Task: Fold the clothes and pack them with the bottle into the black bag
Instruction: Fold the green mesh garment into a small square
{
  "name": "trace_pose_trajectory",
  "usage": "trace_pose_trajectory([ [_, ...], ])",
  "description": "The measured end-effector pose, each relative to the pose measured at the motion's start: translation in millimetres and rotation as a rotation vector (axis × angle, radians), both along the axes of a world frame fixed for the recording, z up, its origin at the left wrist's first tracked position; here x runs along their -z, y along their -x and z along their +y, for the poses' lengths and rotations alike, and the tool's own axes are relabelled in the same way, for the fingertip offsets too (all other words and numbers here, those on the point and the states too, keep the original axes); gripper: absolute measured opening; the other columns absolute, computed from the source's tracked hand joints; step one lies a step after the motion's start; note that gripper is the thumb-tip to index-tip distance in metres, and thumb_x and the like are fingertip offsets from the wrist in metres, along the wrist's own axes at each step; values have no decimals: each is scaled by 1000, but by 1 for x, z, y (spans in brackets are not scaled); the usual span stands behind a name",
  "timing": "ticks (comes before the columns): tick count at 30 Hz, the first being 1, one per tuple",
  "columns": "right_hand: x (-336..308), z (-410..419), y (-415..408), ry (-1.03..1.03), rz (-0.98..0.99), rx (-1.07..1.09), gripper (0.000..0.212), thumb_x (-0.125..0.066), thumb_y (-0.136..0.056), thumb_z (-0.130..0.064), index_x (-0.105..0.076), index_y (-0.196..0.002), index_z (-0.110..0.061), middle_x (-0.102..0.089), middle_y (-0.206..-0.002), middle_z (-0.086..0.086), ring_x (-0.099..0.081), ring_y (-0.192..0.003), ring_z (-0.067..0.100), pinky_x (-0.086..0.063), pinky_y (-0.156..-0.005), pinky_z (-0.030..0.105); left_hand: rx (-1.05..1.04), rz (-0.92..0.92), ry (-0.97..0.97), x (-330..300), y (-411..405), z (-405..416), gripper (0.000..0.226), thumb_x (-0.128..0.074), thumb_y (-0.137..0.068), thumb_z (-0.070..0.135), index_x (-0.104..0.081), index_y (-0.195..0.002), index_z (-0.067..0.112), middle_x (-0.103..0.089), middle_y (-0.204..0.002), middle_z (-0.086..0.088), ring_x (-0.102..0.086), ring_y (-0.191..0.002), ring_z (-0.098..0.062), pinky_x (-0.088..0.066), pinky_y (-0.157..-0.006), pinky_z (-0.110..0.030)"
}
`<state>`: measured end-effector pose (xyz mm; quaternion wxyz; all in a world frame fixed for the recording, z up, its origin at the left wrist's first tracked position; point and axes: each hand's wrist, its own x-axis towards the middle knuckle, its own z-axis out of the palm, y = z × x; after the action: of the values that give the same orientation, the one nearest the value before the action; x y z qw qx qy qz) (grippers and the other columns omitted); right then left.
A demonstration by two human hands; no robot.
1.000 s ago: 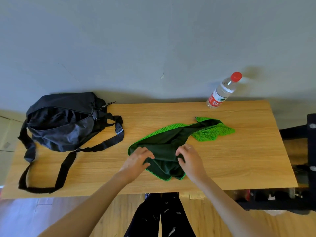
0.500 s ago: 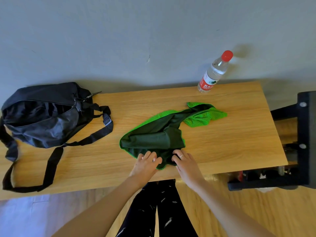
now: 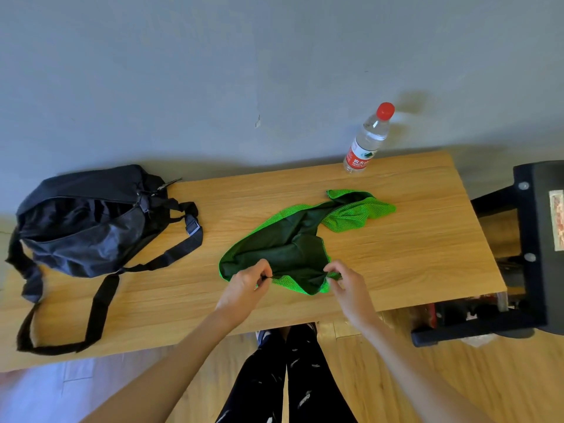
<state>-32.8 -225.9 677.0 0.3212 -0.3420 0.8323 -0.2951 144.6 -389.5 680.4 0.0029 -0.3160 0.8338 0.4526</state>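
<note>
Both hands, left hand [image 3: 248, 285] and right hand [image 3: 346, 283], pinched the near hem of the green garment [image 3: 293, 248] at the table's [image 3: 412, 239] centre, fingers closed on cloth to fold it, bag [image 3: 85, 221] waiting at nine o'clock, bottle [image 3: 367, 140] at one.

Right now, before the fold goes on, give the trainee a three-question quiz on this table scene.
1. True or false: the bottle is lying on its side.
2. Which hands pinch the near edge of the green garment?
A. left hand only
B. right hand only
C. both
3. Fill in: the black bag sits at the table's ____ end, seen from the person.

Key:
1. False; it stands upright near the far edge.
2. C; each hand pinches the hem.
3. Left; its strap trails toward the near edge.
</note>
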Motion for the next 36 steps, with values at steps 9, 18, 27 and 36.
trace_pose_trajectory([
  [9, -37, 15, 21, 64, 112, 75, 28, -65, -82, 4, -60, -105, -12, -49, -83, -13, -48, -78, 1, -37, -65, 12, -51, 132, 50, -32, 10, -20, 35, -73, -76, -1, -55, -100, 18, -45, -72, 10, -40, -61, -5, -34, -55, -15],
  [18, -59, 31, 41, 215, 80, 217, 15, -63, -88, -3, -58, -82, -16, -52, -71, -15, -53, -71, -7, -37, -60, 11, -88, 217, 34, -56, 42, -29, 17, -65, -84, -1, -59, -86, 15, -60, -80, 11, -53, -74, 7, -37, -63, -8],
  [27, -58, 19, 88, 175, 137, 258, 10, -58, -92, -9, -54, -85, -14, -49, -70, -10, -44, -61, 7, -29, -53, 19, -92, 143, 79, -51, 110, -51, 23, -64, -86, 9, -57, -76, 28, -58, -71, 10, -48, -65, -11, -37, -61, -28],
  [36, -16, -20, 132, 8, 128, 216, 11, -56, -92, -7, -62, -101, -6, -64, -99, 7, -60, -93, 19, -50, -82, 32, -4, -58, 93, -2, 156, -67, 22, -64, -88, 13, -62, -109, 10, -62, -110, -6, -53, -101, -20, -41, -83, -30],
])
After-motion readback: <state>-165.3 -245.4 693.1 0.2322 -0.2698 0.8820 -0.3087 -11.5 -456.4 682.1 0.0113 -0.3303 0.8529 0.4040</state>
